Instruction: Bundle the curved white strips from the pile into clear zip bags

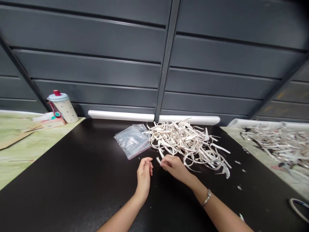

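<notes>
My right hand [174, 166] pinches a short white strip [158, 160], whose end sticks out to the left of the fingertips. Close by on the left, my left hand [144, 176] is closed with its fingers curled inward; whatever lies inside them, if anything, is hidden. Just beyond the right hand spreads a tangled pile of white strips [180, 137], thin and curled. A stack of clear zip bags [132, 140] lies flat on the table, its right side touching the pile.
Small white scraps [238, 188] dot the black tabletop [72, 180] at right. A second strip pile [280, 141] lies on the neighbouring table. A tumbler [64, 108] with a blue lid stands at back left. At the right edge lies a white ring [293, 206]. Grey panels [108, 71] rise behind.
</notes>
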### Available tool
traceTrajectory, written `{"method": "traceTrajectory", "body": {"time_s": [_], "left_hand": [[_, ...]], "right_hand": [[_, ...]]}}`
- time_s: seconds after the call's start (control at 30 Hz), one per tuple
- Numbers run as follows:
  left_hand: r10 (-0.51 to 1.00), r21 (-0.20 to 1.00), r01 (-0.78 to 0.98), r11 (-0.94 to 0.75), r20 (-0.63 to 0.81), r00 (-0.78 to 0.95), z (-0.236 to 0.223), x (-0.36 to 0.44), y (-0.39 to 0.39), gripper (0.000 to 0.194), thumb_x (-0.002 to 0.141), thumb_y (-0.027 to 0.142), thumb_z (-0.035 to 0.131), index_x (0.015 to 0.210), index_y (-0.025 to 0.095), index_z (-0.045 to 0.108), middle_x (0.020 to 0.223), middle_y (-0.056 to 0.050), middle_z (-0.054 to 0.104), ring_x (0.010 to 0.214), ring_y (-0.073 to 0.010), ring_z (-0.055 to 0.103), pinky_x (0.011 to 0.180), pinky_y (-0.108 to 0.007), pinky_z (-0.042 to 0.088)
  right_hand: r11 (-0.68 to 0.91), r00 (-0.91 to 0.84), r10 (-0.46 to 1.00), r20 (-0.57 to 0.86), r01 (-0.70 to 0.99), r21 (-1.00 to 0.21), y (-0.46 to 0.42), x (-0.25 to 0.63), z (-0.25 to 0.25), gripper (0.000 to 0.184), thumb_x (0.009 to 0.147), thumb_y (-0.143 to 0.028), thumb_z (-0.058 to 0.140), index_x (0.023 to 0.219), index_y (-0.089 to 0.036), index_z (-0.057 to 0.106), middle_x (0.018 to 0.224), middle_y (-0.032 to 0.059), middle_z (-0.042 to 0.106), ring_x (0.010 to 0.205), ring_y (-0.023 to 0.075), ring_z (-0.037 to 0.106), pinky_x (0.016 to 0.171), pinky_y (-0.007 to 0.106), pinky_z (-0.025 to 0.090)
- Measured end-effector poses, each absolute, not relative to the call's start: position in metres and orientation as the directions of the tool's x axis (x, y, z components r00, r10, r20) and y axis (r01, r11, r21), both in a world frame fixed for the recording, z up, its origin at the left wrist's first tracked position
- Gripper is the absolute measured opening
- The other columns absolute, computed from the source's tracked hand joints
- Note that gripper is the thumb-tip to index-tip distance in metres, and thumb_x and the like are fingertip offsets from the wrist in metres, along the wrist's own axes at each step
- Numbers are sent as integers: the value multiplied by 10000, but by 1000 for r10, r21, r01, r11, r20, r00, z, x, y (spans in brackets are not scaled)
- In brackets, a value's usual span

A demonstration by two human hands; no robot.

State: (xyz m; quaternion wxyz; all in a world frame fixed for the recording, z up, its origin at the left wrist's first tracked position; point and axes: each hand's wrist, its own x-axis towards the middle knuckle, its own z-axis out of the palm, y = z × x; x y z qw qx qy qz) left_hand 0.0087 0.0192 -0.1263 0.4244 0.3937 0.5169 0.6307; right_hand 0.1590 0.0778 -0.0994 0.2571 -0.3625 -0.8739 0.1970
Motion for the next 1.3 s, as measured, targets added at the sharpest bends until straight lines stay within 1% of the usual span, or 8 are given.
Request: {"method": "traceTrajectory", "body": {"time_s": [0.17,0.3,0.43,0.63,0.77,0.87,1.03,1.3], "left_hand": [[898,974,-72,-215,168,-407,-122,10,10,234,875,418,450,817,202,518,697,19,462,658,-132,432,638,-239,356],[919,954,-277,-115,-4,-394,-121,14,9,342,862,467,463,662,189,463,604,41,388,557,-107,361,552,-225,309],[923,704,-607,367,-355,147,-118,13,15,459,875,522,387,738,130,583,559,9,480,487,-95,421,498,-219,326],[906,394,-846,359,-365,215,-107,1,21,157,860,242,543,761,127,583,582,11,539,544,-90,546,564,-203,433],[940,366,-881,301,-268,210,-107,-6,22,145,829,224,596,723,131,562,438,83,343,397,-43,380,433,-154,329],[944,420,-853,311,-238,227,-111,-6,22,163,807,277,628,757,134,570,430,101,288,371,-31,300,420,-159,287],[954,580,-758,299,-205,219,-114,-1,20,246,785,388,611,761,144,584,435,84,335,395,-52,345,453,-193,283],[978,709,-675,205,-131,159,-111,0,18,239,719,295,681,863,105,671,610,-19,589,589,-132,575,621,-257,396]], "right_hand": [[196,-347,913,217,-94,-976,61,146,-84,279,885,-391,510,697,-185,497,504,-59,495,415,65,406,438,188,314],[-70,-243,967,76,-541,-838,56,146,-89,249,796,-369,661,716,-179,522,619,-41,577,498,51,491,493,152,391],[-315,-314,942,-118,-706,-634,53,150,-105,300,649,-303,801,746,-181,544,641,-59,569,493,32,489,504,126,434],[-353,-406,902,-147,-498,-792,52,155,-126,308,729,-430,706,735,-184,520,610,-41,544,461,58,471,454,168,408],[32,-216,976,26,26,-999,64,166,-135,241,836,-422,545,894,-190,576,692,3,578,515,111,508,479,230,425],[333,-231,937,261,370,-867,76,177,-138,155,826,-263,529,932,-199,622,857,53,617,756,190,574,705,336,482],[583,-410,774,483,758,-291,94,188,-144,322,829,-77,387,1033,-157,622,1062,137,570,989,252,519,857,396,439],[598,-448,752,483,772,-216,111,190,-143,221,836,-122,443,771,-158,651,893,123,545,825,249,514,697,346,433]]}}
